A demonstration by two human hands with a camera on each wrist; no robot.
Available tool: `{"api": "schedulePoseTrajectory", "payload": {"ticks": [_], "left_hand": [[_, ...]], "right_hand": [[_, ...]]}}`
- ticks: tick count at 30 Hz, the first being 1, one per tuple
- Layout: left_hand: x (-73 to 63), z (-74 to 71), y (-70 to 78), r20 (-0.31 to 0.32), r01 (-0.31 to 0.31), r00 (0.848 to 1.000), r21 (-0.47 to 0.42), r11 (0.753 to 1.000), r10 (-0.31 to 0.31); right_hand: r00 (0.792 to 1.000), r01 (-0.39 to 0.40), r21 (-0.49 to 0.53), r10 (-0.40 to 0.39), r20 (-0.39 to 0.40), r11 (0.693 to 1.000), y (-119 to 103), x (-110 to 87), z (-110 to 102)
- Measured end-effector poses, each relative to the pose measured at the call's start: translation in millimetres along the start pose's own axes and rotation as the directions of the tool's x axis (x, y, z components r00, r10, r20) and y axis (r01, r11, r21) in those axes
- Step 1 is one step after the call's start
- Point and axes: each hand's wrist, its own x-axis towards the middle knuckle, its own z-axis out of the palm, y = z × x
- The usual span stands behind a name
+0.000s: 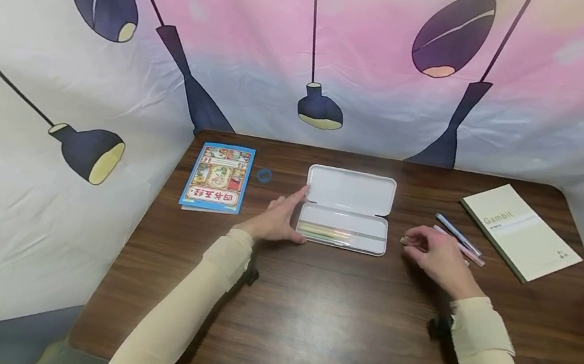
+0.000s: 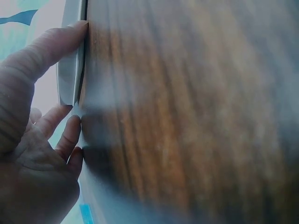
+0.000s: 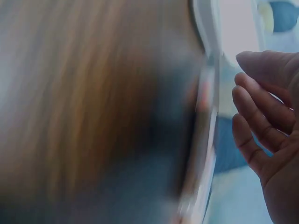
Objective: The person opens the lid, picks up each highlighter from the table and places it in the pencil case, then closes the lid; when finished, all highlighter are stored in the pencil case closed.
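Observation:
A white pencil case [image 1: 351, 190] lies with its lid folded back and several light-coloured pens [image 1: 325, 233] in its tray. My left hand [image 1: 275, 218] is at its left end, thumb at the front corner and index finger beside the lid. In the left wrist view the thumb [image 2: 70, 39] touches the case's edge [image 2: 70, 77], the other fingers by its corner. My right hand [image 1: 438, 258] hovers right of the case, fingers loosely bent; nothing shows between them in the right wrist view. A blue pen [image 1: 457, 233] and a pink pen [image 1: 473, 257] lie beside it, partly hidden.
A cream notebook [image 1: 533, 232] lies at the table's right. On the left are a blue-bordered booklet [image 1: 219, 176] and a blue ring [image 1: 264, 175], close to the left hand. A printed cloth [image 1: 269, 43] hangs behind the wooden table [image 1: 314, 327].

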Motion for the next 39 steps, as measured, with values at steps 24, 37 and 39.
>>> {"api": "schedulePoseTrajectory", "payload": {"ticks": [24,37,39], "left_hand": [[1.7,-0.5,-2.3,0.007,0.014,1.000,0.000,1.000,-0.014],[3.2,0.6,-4.8,0.000,-0.004,1.000,0.005,1.000,0.004],[3.6,1.1,-4.8,0.000,-0.004,1.000,0.007,1.000,0.004]], "right_hand": [[0.993,-0.113,-0.113,0.110,-0.029,0.987,49,-52.8,-31],[0.997,-0.062,-0.136,0.056,-0.049,0.989,50,-49.2,-26],[0.997,-0.058,-0.134,0.051,-0.058,0.989,49,-49.0,-25]]}}
